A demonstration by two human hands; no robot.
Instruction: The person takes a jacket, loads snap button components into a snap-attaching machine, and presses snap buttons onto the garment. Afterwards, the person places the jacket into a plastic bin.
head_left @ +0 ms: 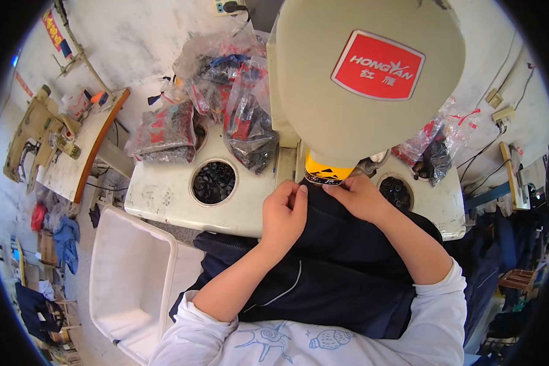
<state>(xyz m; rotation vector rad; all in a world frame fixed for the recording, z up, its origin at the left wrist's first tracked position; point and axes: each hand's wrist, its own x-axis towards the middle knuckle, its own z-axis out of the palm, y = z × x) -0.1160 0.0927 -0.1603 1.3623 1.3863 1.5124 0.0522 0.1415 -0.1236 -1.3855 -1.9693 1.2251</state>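
A dark navy garment (341,268) with a thin light piping line lies across my lap and reaches up to the front of a cream press machine (299,73) with a red label. My left hand (285,210) is closed, its thumb and fingers pinching the garment's edge left of the machine's yellow-and-black guard (329,169). On the other side, my right hand (358,196) pinches the same edge, close beneath the guard. The spot where the cloth meets the machine is hidden behind the guard and my fingers.
Round wells with dark small fasteners, a left one (213,182) and a right one (396,192), are set in the white machine table (158,195). Plastic bags (165,131) lie behind. A white plastic bin (131,274) stands at left, near a sewing machine (36,137).
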